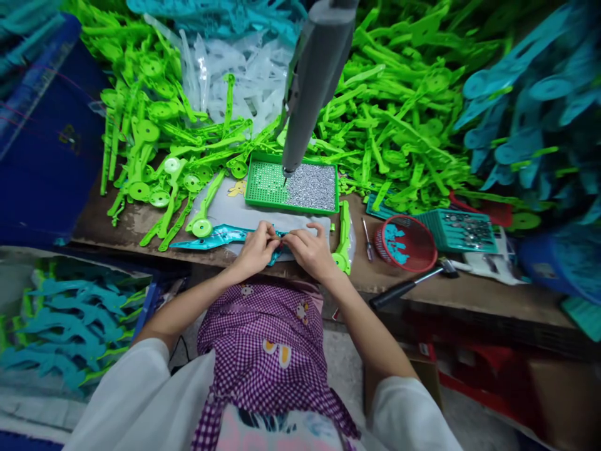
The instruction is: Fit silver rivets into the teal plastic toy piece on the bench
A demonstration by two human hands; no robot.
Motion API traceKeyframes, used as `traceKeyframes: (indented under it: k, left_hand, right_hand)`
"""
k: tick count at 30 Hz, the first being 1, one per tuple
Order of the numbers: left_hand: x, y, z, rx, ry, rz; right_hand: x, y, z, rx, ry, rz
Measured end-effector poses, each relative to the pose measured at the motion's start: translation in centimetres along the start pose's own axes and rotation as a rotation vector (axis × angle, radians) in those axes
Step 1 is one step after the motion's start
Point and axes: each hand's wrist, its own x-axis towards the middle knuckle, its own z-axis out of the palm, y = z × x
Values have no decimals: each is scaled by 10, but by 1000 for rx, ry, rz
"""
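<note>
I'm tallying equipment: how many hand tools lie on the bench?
2: a screwdriver left of the red basket, and a hammer on that basket's near side. More may be hidden under the green parts.

The scene is viewed by one camera worn on the head, aimed forward and steeply down. The apron is seen from above, near the lens; the left hand and right hand are framed near the centre, over the desk. Heaped green parts are taken in farther off, toward the top.
</note>
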Motion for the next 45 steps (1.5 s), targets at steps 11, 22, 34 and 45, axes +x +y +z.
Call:
traceKeyframes:
  k: [11,22,34,45]
  left_hand:
    - [-11,-9,7,232,176,298]
    - [-16,-21,18,514,410,493]
    - [-17,-15,16,449,289,393]
    - [-19,-19,19,490,214,404]
  right_hand:
    - [5,12,3,128,-196,193]
    - [9,13,4,174,-230,263]
    - [12,5,-3,-55,-229,167]
    - [12,-3,-6,-153,-269,149]
